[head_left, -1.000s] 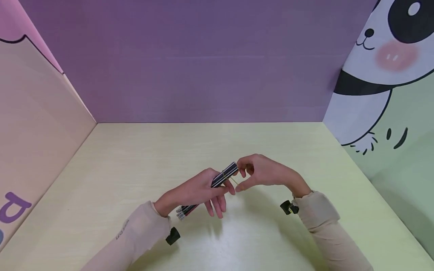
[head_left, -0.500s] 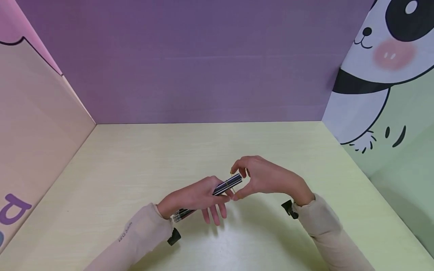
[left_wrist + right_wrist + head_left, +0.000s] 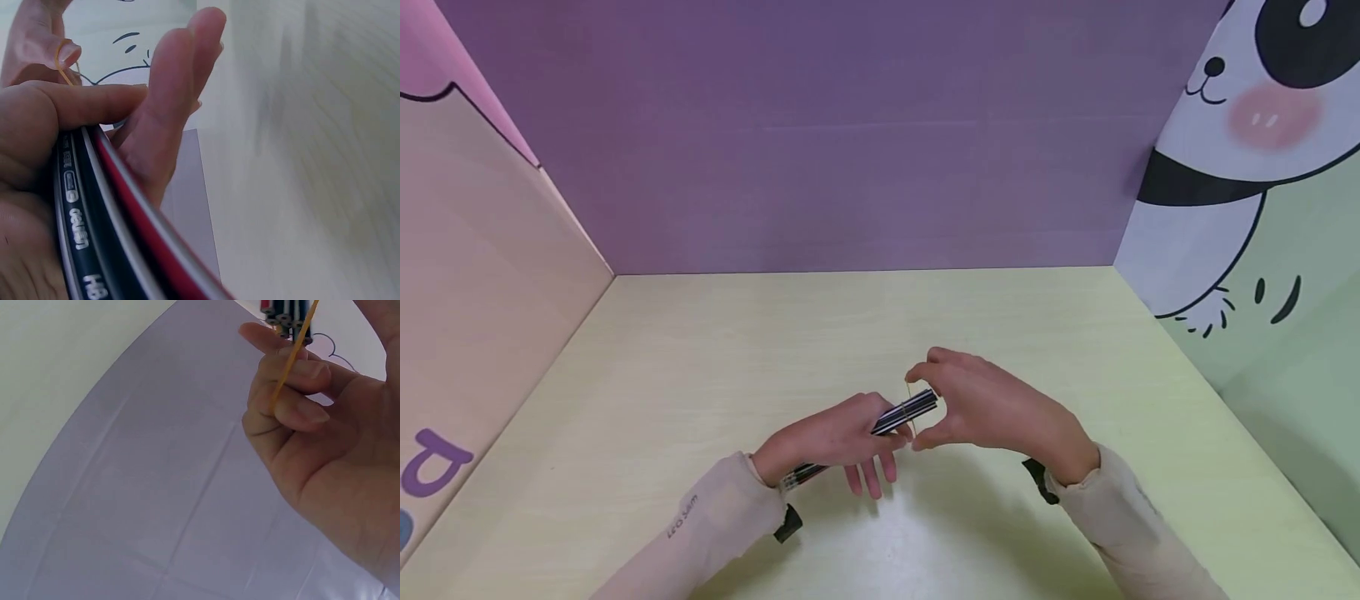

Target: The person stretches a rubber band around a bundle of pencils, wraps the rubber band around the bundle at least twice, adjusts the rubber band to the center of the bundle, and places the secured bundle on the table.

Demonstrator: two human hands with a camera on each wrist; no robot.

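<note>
My left hand [image 3: 842, 429] grips a bundle of pencils [image 3: 913, 407] between thumb and index finger, its other fingers extended. The pencils are dark with silver stripes; a red one [image 3: 140, 200] shows in the left wrist view. They lie slantwise across the palm, flat ends up toward the right. Around those ends curves my right hand [image 3: 1000, 412], thumb below and fingers above. A thin yellow-orange rubber band [image 3: 294, 356] is stretched taut from its curled fingers, passing close by the pencil ends. In the head view the band runs between fingertips and thumb, across the bundle.
Beneath both hands spreads a pale wood-grain table [image 3: 730, 333]. A purple panel [image 3: 865, 150] stands along its back, with a pink-beige panel [image 3: 490, 250] at left and a panda-printed green one [image 3: 1292, 358] at right. Black wrist mounts [image 3: 788, 523] show at the cuffs.
My right hand has moved slightly left and down around the pencil ends, with the rubber band spread between fingers and thumb. The bundle has dropped a little and tilts less steeply.
</note>
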